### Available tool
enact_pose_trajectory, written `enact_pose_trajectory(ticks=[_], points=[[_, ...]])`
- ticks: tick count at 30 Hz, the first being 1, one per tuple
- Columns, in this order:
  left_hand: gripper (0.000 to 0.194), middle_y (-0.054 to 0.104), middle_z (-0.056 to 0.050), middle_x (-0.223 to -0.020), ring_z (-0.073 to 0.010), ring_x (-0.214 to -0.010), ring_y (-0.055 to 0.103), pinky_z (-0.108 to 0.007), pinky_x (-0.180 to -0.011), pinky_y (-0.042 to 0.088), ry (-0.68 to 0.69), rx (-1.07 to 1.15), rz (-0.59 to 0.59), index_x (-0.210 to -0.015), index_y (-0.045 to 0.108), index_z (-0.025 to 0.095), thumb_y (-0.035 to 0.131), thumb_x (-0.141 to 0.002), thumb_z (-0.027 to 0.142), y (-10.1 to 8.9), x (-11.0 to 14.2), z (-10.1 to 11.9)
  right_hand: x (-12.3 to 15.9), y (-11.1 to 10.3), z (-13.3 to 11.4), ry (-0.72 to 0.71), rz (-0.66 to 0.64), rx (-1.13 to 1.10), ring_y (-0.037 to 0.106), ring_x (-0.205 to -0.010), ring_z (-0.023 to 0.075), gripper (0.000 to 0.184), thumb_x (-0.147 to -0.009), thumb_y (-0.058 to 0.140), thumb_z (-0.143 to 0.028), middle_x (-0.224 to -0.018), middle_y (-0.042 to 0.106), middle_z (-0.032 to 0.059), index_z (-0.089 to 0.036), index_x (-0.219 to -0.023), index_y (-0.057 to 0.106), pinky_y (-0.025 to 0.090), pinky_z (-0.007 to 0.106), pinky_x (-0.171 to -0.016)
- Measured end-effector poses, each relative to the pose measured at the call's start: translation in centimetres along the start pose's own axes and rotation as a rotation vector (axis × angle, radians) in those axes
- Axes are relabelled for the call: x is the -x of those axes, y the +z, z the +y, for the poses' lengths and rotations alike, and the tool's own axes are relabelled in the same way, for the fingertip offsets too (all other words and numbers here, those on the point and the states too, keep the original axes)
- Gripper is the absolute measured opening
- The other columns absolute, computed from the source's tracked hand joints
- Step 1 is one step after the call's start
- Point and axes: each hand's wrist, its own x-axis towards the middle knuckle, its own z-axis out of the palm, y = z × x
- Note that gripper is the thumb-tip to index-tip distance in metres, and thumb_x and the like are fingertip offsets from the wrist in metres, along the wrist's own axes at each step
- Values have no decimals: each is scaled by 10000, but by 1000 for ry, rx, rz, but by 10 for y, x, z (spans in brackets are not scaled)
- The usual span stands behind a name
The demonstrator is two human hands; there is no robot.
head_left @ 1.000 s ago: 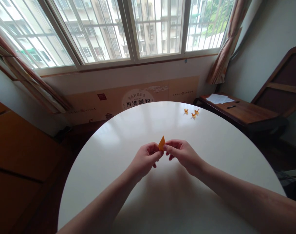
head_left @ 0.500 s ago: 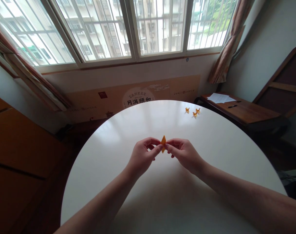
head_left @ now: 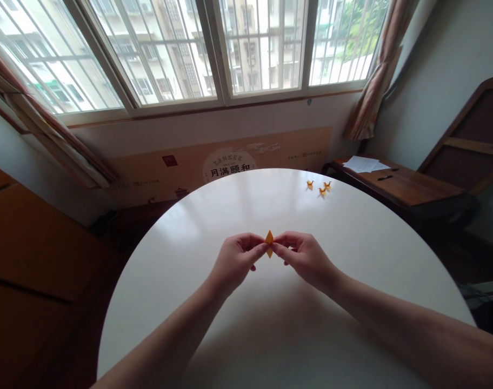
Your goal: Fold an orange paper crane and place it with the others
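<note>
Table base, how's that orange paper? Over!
Left hand and right hand pinching folded orange paper. Paper pointed top and bottom. Three orange paper birds farther off on white table, not touching hands.

From where I stand in the room, one head-worn camera supplies the view. Mounting: on the person's head, above the near side of the round white table. Orientation: forward and tilted down, facing the window beyond the far rim. Range: near; the left hand and right hand stand just below frame centre. Coverage: wide, from the wooden cabinet at left to the chair at right.
</note>
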Motion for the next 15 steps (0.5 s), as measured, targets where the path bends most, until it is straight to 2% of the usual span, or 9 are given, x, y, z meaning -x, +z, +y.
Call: enact_pose_trajectory(ticks=[5,11,15], points=[[345,672,-55,-694,-133,-584,552,-200,-441,450,-22,11,19,-795,730,128,793,-706,455,1,0,0,1,1,0,26,2,-5,596,-732,165,238,-833,669,-374,-799,689,58,-164,-908,751,475,254,-592],[294,638,-50,-648,-130,-575,522,-199,-435,453,-15,69,-22,-827,765,130,717,-774,415,3,2,5,0,0,-1,123,7,-173,570,-668,141,259,-833,647,-386,-754,659,50,-144,-886,721,469,239,-548],[253,637,-52,-657,-129,-583,512,-189,-425,440,-50,137,-52,-834,774,140,740,-747,375,3,3,7,0,1,-1,146,21,-207,568,-664,133,244,-827,645,-378,-739,648,44,-141,-846,702,470,232,-548]])
